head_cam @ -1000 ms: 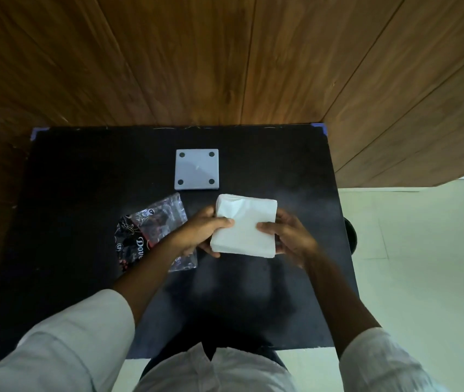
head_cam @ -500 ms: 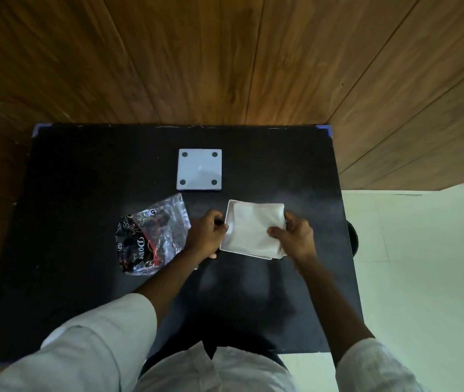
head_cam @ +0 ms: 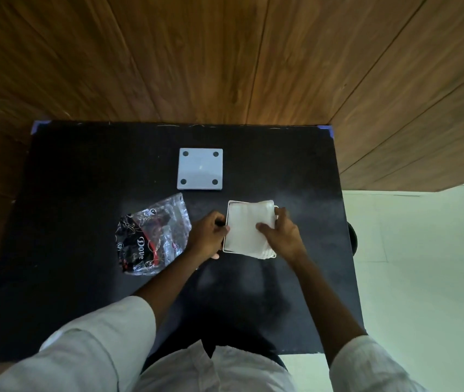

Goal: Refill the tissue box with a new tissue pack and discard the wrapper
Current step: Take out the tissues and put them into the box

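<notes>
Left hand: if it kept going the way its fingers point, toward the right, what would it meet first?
The left hand is already at the left rim of the tissue box, so the box and its tissue stack come first. Actual contact is hard to judge.

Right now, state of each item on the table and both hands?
tissue box: open, lid off, upright on the table
tissue stack: inside the box, top edge poking above the rim
lid: off, lying flat behind the box
wrapper: empty, crumpled, left of the box, not discarded
left hand: gripping the box's left side
right hand: pressing on the tissues
</notes>
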